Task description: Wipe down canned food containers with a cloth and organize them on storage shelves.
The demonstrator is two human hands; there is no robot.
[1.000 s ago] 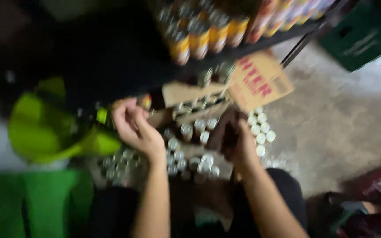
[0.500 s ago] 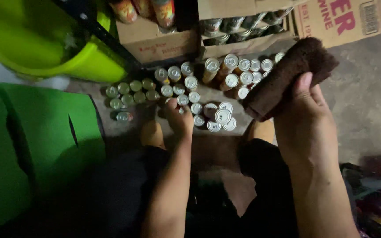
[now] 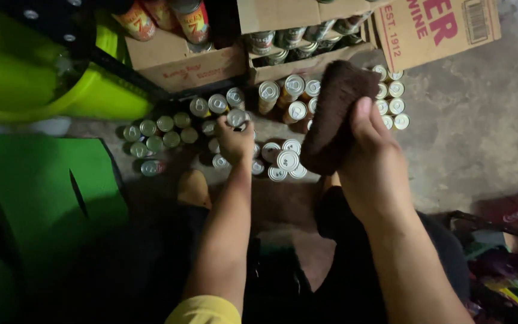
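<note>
Brown cloth (image 3: 334, 117), thick and fuzzy, folded in right hand (image 3: 374, 157)

Two brown cardboard cartons (image 3: 181, 63) stand at top centre, one apparently holding cans. A tan carton flap (image 3: 436, 30) with red lettering and a barcode lies at top right.

cans (image 3: 283, 159) on floor (image 3: 481, 120), boxes (image 3: 307, 57) behind (probably holding cans), bucket (image 3: 37, 72) left

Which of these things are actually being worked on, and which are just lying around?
In use:
left hand gripping a can
right hand holding a brown cloth
cans on the floor

Lying about:
green bucket
green crate
cardboard boxes
</note>
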